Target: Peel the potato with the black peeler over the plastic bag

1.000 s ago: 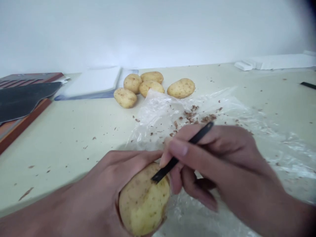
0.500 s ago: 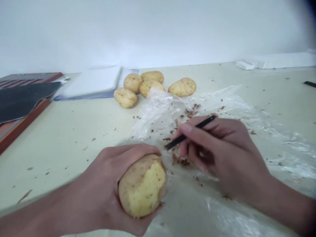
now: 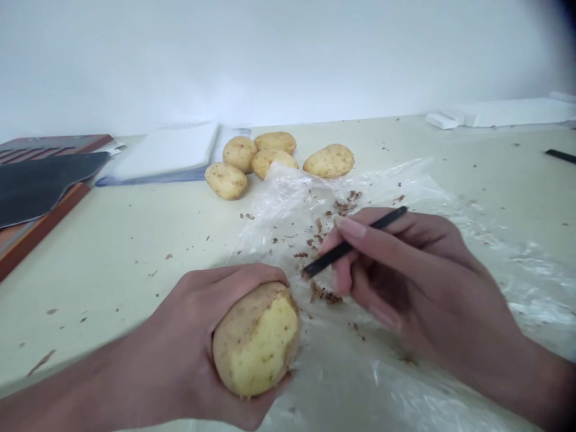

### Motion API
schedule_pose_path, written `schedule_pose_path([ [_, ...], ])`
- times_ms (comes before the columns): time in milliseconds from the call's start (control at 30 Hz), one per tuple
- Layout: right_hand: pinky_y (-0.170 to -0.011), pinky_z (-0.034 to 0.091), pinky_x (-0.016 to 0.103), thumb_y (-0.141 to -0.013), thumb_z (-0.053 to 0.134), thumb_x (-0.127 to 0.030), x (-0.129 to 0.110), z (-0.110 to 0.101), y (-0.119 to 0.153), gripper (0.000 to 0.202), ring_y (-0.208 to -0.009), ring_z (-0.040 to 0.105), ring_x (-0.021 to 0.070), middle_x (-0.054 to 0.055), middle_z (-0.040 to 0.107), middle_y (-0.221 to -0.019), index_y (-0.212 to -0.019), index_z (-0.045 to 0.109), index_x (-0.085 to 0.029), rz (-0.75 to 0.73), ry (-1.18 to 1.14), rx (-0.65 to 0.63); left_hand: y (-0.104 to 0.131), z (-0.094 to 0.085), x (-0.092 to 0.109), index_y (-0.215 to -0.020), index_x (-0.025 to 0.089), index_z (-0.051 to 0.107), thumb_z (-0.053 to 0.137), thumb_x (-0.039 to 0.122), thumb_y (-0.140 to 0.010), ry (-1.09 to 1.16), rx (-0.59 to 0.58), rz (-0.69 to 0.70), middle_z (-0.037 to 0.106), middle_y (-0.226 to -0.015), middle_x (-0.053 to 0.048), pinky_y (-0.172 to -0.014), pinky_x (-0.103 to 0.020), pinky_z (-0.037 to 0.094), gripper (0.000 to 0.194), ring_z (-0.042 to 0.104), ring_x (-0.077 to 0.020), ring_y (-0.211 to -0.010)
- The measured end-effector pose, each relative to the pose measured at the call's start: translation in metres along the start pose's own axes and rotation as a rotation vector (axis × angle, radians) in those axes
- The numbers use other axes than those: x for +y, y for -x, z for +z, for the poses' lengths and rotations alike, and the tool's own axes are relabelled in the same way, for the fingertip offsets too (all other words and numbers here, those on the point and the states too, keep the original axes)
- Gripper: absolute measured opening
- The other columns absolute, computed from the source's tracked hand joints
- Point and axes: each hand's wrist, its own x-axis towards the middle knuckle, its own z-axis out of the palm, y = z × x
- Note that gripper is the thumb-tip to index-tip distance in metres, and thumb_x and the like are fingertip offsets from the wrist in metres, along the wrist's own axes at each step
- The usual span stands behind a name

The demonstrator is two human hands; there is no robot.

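Observation:
My left hand (image 3: 193,342) wraps round a potato (image 3: 256,342), whose brown skin is gone from a pale yellow patch on the side facing right. Between the thumb and fingers of my right hand (image 3: 414,270) is a thin black blade-like strip (image 3: 355,243). Its lower tip has brown bits on it and points at the potato, a short gap away. Under both hands spreads a clear plastic sheet (image 3: 333,372), with brown peel scraps (image 3: 326,294) scattered over it.
Several unpeeled potatoes (image 3: 226,181) lie beyond the sheet. A white pad on a blue folder (image 3: 166,150) and a wooden-framed item with a dark mat (image 3: 49,186) are at the left. Another black strip (image 3: 560,156) and a white object (image 3: 508,112) lie at the right.
My right hand has shifted slightly right, tilting the black strip a little, and its fingers have opened out somewhat. My left hand keeps the potato nearly still; the view has moved slightly.

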Motion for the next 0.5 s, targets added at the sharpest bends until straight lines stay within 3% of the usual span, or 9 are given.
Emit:
schedule_pose_path([
  [133,-0.053,0.035,0.002,-0.094,0.072,-0.066,-0.002,-0.008,-0.003,0.062,-0.067,0.056,-0.0002,0.007,0.053,-0.068,-0.094,0.077,-0.005,-0.039,0.030,0.047,0.001,0.000,0.000,-0.126,0.023,0.055,0.081,0.054,-0.070,0.027,-0.004,0.024,0.069,-0.093,0.009,-0.068,0.005,0.049,0.069,0.060,0.0103,-0.073],
  [233,-0.049,0.034,0.003,-0.097,0.072,-0.058,-0.002,-0.017,0.011,0.053,-0.060,0.054,-0.0010,0.006,0.057,-0.072,-0.094,0.074,-0.004,0.014,-0.022,0.066,0.001,0.000,0.000,-0.129,0.025,0.054,0.079,0.057,-0.071,-0.036,-0.007,0.000,0.071,-0.102,0.009,-0.070,0.005,0.050,0.071,0.065,0.0098,-0.079],
  [300,-0.046,0.033,0.004,-0.099,0.071,-0.047,-0.002,-0.020,0.020,0.044,-0.054,0.053,-0.0007,0.004,0.059,-0.075,-0.091,0.068,-0.005,0.079,-0.113,0.015,0.001,0.001,0.000,-0.131,0.025,0.054,0.079,0.059,-0.071,-0.065,-0.007,-0.006,0.071,-0.108,0.008,-0.071,0.006,0.050,0.073,0.067,0.0094,-0.084],
  [433,-0.048,0.040,0.001,-0.099,0.070,-0.033,0.000,-0.018,0.028,0.027,-0.054,0.055,-0.0008,0.001,0.063,-0.081,-0.093,0.064,-0.007,0.181,-0.206,-0.232,0.002,0.001,-0.001,-0.134,0.025,0.051,0.078,0.059,-0.073,-0.056,-0.020,-0.002,0.070,-0.100,0.009,-0.071,0.007,0.050,0.075,0.064,0.0101,-0.079],
  [500,-0.051,0.043,0.000,-0.098,0.071,-0.033,0.001,-0.018,0.027,0.029,-0.055,0.055,-0.0018,0.002,0.063,-0.082,-0.089,0.067,-0.006,0.137,-0.072,-0.163,0.002,0.001,-0.001,-0.133,0.026,0.052,0.078,0.060,-0.072,-0.059,-0.026,-0.008,0.070,-0.101,0.009,-0.072,0.007,0.051,0.074,0.065,0.0100,-0.080],
])
